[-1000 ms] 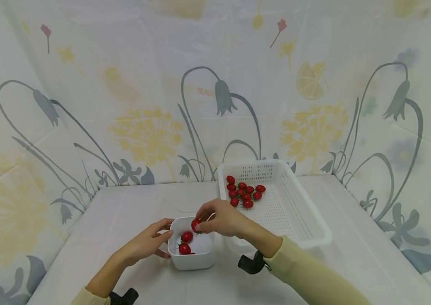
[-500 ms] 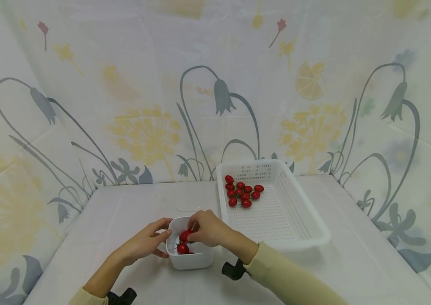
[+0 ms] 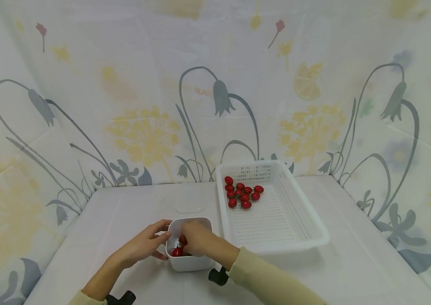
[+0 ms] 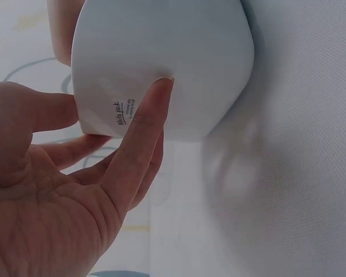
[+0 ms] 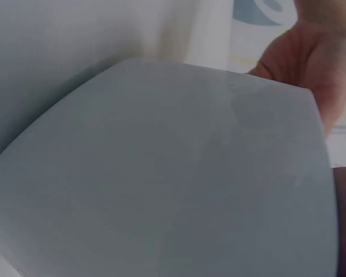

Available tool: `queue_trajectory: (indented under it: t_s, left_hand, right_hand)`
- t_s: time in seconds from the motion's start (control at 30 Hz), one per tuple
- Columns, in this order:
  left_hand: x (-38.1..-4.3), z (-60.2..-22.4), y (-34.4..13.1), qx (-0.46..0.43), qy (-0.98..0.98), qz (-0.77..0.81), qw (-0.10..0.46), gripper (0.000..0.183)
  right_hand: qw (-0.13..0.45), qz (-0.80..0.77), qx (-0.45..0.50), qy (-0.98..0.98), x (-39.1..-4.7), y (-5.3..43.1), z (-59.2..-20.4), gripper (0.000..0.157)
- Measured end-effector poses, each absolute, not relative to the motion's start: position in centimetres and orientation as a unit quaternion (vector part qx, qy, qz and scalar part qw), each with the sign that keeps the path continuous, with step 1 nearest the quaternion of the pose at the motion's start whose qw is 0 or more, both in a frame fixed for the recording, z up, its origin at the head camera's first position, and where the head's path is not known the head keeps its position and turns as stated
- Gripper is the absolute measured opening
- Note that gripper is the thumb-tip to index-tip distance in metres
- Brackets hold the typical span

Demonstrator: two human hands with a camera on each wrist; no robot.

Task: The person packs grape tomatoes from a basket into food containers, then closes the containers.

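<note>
In the head view a small white box stands on the table with red cherry tomatoes inside. My left hand rests against its left side. Seen from the left wrist, fairly straight fingers touch the outer wall of the box, which bears small dark print, and the thumb is at the rim. My right hand reaches down into the box beside the tomatoes. Its fingers are hidden there, and in the right wrist view the box wall covers them.
A larger white perforated basket stands to the right of the box, with several cherry tomatoes grouped at its far left. A faint rounded outline shows behind the box. Flower-printed cloth surrounds the white table.
My right hand, first pinching a cherry tomato at the box opening, has moved left and down into the box. The left hand stays at the side, and the tomatoes in the basket have not moved.
</note>
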State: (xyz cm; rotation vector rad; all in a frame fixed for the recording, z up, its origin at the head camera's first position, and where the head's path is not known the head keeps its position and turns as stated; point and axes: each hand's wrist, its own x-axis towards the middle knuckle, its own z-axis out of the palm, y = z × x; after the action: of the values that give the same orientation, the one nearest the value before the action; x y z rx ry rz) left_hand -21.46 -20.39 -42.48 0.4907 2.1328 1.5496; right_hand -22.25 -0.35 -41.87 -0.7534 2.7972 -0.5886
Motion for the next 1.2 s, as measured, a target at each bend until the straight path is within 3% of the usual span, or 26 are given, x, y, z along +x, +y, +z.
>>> queue_trajectory:
  t_s: [0.6,0.87,1.07,1.2]
  left_hand:
    - [-21.7,-42.2,-20.5,0.175,0.779,0.558,0.227,0.040]
    - [-21.9,-42.2,-20.4,0.163,0.787,0.551,0.227,0.041]
    - [-21.7,-42.3,-20.3,0.151,0.791,0.546,0.231,0.043]
    - [-21.6,-42.4,-20.1,0.147,0.796,0.541,0.228,0.043]
  right_hand:
    - [0.097,-0.181,-0.256,0.944,-22.5,-0.7,-41.4,0.017]
    - [0.117,-0.188,-0.319,0.921,-21.6,1.9,-37.0,0.009]
    - [0.148,-0.265,-0.392,0.868,-21.9,5.9,-34.1,0.018]
    - [0.133,-0.269,-0.393,0.869,-22.5,8.3,-33.0,0.025]
